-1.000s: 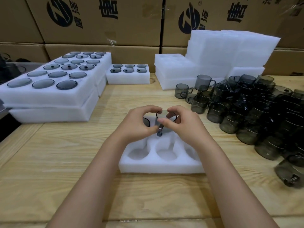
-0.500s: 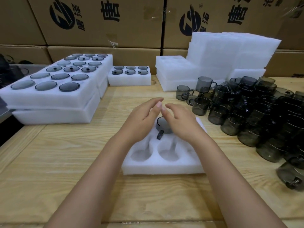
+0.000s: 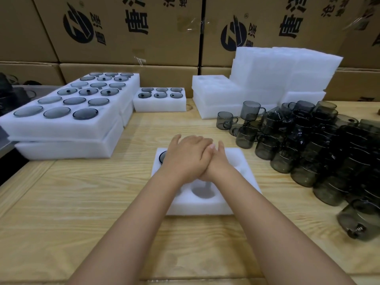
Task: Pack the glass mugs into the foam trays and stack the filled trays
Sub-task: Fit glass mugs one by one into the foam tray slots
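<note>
A white foam tray with round pockets lies in the middle of the wooden table. My left hand lies flat on top of my right hand, both pressing down over the tray's far middle pocket. The mug under them is hidden. Another smoky glass mug sits in the far left pocket, partly covered by my left hand. A near pocket shows open between my forearms. A pile of loose dark glass mugs crowds the table's right side.
Filled foam trays are stacked at the left, and a small filled tray stands behind. Empty foam trays are piled at the back right. Cardboard boxes wall the back. A tipped mug lies near the right edge.
The mug that my fingers held over the far middle pocket has gone down into it. My hands have flattened and stacked, left over right, on top of it.
</note>
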Motion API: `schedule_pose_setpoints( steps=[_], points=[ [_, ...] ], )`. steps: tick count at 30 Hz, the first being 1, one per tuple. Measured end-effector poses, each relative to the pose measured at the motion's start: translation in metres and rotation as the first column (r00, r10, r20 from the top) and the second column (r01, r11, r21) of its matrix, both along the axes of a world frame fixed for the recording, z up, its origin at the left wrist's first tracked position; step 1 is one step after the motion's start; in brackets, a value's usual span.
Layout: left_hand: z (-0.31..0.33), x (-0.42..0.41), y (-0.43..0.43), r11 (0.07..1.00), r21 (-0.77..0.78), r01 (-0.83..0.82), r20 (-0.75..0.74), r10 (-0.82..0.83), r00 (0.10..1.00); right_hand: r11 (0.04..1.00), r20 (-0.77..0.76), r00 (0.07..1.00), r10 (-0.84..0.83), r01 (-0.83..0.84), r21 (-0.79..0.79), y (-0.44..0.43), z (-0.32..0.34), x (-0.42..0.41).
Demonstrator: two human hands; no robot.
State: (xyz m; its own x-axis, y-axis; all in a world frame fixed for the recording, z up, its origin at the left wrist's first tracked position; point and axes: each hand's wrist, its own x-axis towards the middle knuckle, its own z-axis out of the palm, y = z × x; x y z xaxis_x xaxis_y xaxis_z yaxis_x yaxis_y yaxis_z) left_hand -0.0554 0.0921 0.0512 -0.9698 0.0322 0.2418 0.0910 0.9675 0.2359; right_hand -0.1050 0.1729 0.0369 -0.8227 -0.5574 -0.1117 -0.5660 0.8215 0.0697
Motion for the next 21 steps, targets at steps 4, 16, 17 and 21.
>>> schedule_pose_setpoints(
  steps=[4, 16, 17, 21],
  points=[
    [-0.009, 0.012, 0.01, 0.97, 0.1, -0.22, -0.156, 0.234, 0.96, 0.999, -0.019, 1.0, -0.015, 0.015, 0.044, -0.006, 0.003, -0.008],
    [-0.021, 0.018, 0.004, 0.925, 0.298, -0.234, -0.138, 0.284, 0.949, 0.539, -0.171, 0.965, -0.2, -0.037, -0.841, 0.072, 0.018, 0.037],
    [-0.021, 0.017, 0.005, 0.927, 0.291, -0.237, -0.149, 0.289, 0.946, 0.577, -0.312, 0.903, -0.296, -0.092, -0.812, 0.09, 0.016, 0.049],
    [-0.021, 0.018, 0.006, 0.921, 0.308, -0.238, -0.183, 0.303, 0.935, 0.621, -0.496, 0.565, -0.66, 0.039, -0.782, 0.171, -0.01, 0.082]
  ],
)
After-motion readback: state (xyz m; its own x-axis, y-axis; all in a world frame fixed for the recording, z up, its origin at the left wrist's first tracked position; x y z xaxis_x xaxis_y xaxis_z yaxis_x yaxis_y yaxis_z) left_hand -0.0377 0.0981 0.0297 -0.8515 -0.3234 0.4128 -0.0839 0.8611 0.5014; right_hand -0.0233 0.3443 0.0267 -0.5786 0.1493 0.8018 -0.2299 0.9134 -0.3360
